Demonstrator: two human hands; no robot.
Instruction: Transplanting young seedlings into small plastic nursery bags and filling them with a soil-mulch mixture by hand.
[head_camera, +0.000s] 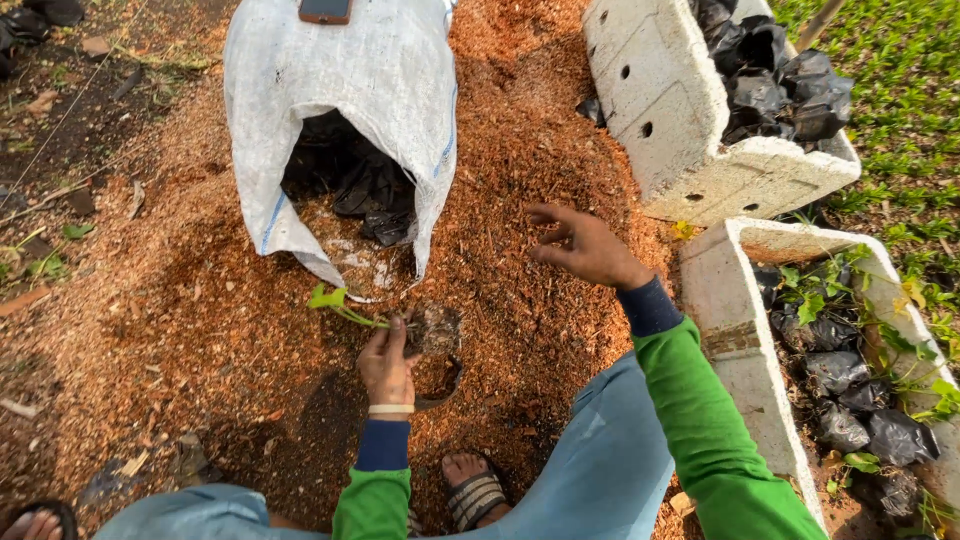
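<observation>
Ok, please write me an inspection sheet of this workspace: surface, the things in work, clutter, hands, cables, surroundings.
Surface: ground covered with reddish-brown sawdust or husk, heaped in the middle.
Things in work: small seedling with green leaves and a dark root clump, lying sideways at the left hand.
Clutter: white woven sack open toward the person, black plastic bags inside; a phone on top of it.
Hands: left hand grips the seedling stem; right hand is open and holds nothing, raised over the sawdust.
Cables: nothing seen.
Surroundings: two white foam boxes at the right, holding black bags, the nearer one with small plants; grass beyond; the person's sandalled foot below.
</observation>
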